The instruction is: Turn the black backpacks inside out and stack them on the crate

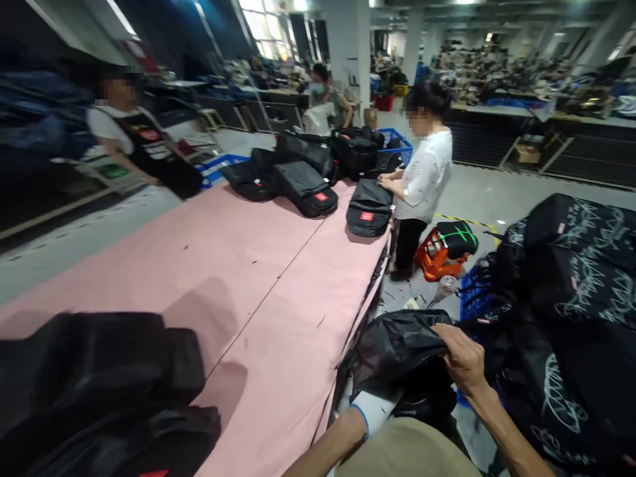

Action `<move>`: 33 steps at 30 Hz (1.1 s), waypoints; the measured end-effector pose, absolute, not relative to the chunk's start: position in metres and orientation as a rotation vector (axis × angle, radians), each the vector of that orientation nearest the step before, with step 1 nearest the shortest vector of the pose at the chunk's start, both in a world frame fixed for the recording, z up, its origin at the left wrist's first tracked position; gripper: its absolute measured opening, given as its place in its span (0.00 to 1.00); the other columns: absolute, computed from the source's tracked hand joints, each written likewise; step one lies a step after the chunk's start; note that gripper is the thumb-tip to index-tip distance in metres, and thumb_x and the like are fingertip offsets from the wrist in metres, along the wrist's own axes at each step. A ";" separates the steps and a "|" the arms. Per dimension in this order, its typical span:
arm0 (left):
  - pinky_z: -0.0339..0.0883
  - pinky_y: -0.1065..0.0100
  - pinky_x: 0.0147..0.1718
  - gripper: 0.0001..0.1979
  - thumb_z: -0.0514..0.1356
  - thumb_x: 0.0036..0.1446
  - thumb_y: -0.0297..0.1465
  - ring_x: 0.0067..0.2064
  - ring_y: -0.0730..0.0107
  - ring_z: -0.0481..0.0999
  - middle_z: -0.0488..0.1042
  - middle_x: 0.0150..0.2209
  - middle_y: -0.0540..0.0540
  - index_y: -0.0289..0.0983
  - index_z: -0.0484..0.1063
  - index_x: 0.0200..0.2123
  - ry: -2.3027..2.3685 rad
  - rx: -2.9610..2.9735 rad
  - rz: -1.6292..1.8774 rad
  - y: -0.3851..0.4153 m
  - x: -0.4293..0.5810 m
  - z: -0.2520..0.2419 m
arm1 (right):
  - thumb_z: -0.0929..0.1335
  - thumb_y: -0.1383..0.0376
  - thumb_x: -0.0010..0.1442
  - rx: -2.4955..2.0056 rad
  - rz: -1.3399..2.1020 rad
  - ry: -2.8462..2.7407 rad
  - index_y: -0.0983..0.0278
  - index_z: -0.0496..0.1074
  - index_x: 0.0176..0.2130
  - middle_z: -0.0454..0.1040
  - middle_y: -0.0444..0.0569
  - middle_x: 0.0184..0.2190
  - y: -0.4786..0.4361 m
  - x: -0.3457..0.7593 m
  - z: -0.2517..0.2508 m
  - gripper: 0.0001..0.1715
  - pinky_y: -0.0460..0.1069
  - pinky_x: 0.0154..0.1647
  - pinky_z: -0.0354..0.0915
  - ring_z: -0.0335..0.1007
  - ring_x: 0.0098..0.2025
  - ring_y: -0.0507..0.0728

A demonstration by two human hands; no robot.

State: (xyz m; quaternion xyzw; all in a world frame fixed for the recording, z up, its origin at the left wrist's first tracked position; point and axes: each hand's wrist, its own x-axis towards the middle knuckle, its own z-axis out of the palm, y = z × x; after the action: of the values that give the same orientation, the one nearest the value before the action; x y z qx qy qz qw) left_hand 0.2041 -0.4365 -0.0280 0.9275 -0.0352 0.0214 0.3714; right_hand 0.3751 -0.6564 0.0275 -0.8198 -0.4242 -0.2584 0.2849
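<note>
A black backpack [392, 348] with shiny fabric is held up beside the table's right edge, just in front of my body. My right hand [462, 354] is bare, its fingers closed over the bag's upper right edge. Low on the near side of the same bag is my left hand [375, 407], in a white glove with a blue cuff edge. The bag covers its fingers, so their grip cannot be seen.
A pink-covered table [278, 311] carries black backpacks [305, 185] at its far end and a dark pile [99, 371] near left. A person in white [427, 172] handles a backpack at the right edge. Marked black bags [571, 298] fill the right side, near an orange stool [440, 258].
</note>
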 end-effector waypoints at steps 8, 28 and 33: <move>0.80 0.55 0.54 0.25 0.62 0.68 0.24 0.52 0.55 0.86 0.86 0.55 0.36 0.36 0.75 0.67 -0.743 2.251 0.798 -0.471 0.308 0.015 | 0.64 0.65 0.75 -2.382 -0.907 -0.573 0.63 0.83 0.47 0.87 0.56 0.43 -0.751 0.408 0.030 0.17 0.54 0.48 0.80 0.87 0.44 0.62; 0.72 0.58 0.49 0.09 0.66 0.56 0.39 0.42 0.56 0.81 0.83 0.35 0.46 0.38 0.79 0.31 0.436 1.658 -0.256 -0.465 0.610 -0.047 | 0.73 0.33 0.45 -1.950 0.567 0.032 0.57 0.60 0.16 0.59 0.43 0.18 -0.697 0.693 -0.072 0.37 0.48 0.24 0.56 0.55 0.25 0.54; 0.75 0.55 0.51 0.09 0.69 0.47 0.34 0.40 0.55 0.82 0.82 0.33 0.47 0.38 0.79 0.32 0.653 1.211 -0.366 -0.465 0.620 -0.065 | 0.69 0.26 0.45 -1.843 0.686 0.110 0.54 0.55 0.19 0.58 0.43 0.19 -0.647 0.710 -0.111 0.39 0.52 0.30 0.61 0.57 0.28 0.57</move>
State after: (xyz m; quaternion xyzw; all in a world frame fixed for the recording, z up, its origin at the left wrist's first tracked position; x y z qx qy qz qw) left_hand 0.6204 -0.4649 -0.0654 0.5555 0.2995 -0.1679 0.7573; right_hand 0.7098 -0.6472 -0.1107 -0.7797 0.0463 0.2902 0.5530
